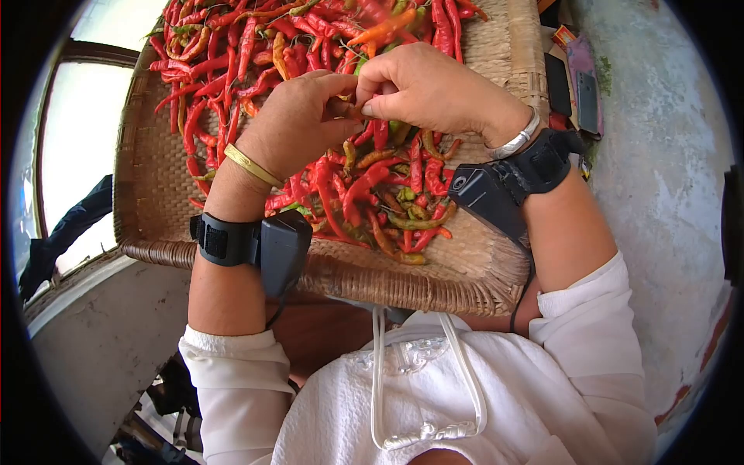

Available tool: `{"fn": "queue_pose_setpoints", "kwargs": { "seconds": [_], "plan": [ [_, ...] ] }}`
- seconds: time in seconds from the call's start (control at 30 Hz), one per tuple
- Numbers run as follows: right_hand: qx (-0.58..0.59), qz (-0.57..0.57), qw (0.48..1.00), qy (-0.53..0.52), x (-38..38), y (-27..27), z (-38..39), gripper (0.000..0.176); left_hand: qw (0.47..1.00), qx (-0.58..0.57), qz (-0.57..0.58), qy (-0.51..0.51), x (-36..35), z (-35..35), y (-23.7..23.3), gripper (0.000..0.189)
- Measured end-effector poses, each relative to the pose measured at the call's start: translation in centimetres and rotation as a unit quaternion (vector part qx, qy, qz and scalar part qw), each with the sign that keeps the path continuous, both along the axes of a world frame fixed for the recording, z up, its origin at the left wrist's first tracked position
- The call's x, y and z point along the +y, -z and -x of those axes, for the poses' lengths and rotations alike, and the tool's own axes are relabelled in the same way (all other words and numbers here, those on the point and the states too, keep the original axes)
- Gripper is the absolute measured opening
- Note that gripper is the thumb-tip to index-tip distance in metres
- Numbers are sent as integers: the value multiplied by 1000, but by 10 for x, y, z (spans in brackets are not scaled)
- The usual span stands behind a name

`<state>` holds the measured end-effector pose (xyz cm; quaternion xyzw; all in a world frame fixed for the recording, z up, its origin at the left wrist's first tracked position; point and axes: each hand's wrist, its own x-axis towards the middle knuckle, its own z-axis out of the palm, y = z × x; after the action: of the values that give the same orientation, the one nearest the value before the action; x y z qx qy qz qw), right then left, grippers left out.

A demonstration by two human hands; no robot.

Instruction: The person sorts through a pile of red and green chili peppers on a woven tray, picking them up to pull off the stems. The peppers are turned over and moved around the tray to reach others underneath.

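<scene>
A woven basket (411,293) lies across my lap, holding a heap of red peppers (325,194) with some green and orange ones among them. Both my hands meet above the heap. My left hand (298,120), with a gold bangle at the wrist, has its fingers curled around something brownish, probably a pepper, mostly hidden. My right hand (422,89), with a silver bangle, touches it from the right, thumb and forefinger pinched together. What lies between those fingertips is too small to make out.
Black devices are strapped to both forearms. To the right of the basket lie a phone (587,102) and a pink item (580,60). Beyond them is a pale, worn surface (659,170). Dark cloth (70,229) hangs at the left by a bright window.
</scene>
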<state>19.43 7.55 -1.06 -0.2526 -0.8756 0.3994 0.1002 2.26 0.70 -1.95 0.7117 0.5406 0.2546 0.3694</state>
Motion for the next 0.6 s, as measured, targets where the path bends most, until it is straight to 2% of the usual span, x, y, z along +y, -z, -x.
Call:
{"fn": "queue_pose_setpoints", "kwargs": {
  "seconds": [0.03,0.1,0.13,0.17,0.23,0.27,0.4,0.47,0.5,0.57,0.6],
  "plan": [
    [-1,1,1000,-2,-1,-3,-1,12,1000,-1,1,-2,-1,-3,-2,27],
    [42,157,985,64,0,-13,-1,15,978,-167,112,-49,-1,-6,-11,28],
    [87,213,970,74,1,-12,-2,15,974,-176,132,-56,-1,-6,-18,30],
    [85,213,971,72,1,-14,-2,15,974,-178,132,-58,-1,-6,-20,30],
    [152,316,931,103,2,-17,-3,14,952,-268,122,-81,-1,-8,-21,31],
    [167,302,932,110,5,-6,2,16,952,-269,123,-81,-1,-8,-20,31],
    [187,271,931,156,5,-2,5,18,947,-247,91,-185,1,-9,-21,19],
    [140,191,952,196,4,-5,3,22,953,-214,126,-175,3,3,-28,18],
    [140,190,952,196,5,-10,0,22,956,-180,160,-166,4,10,-30,18],
    [5,143,976,167,8,-23,-8,24,963,-159,154,-154,6,19,-35,19],
    [5,142,976,167,9,-22,-9,24,959,-175,135,-177,8,24,-35,18]
  ]
}}
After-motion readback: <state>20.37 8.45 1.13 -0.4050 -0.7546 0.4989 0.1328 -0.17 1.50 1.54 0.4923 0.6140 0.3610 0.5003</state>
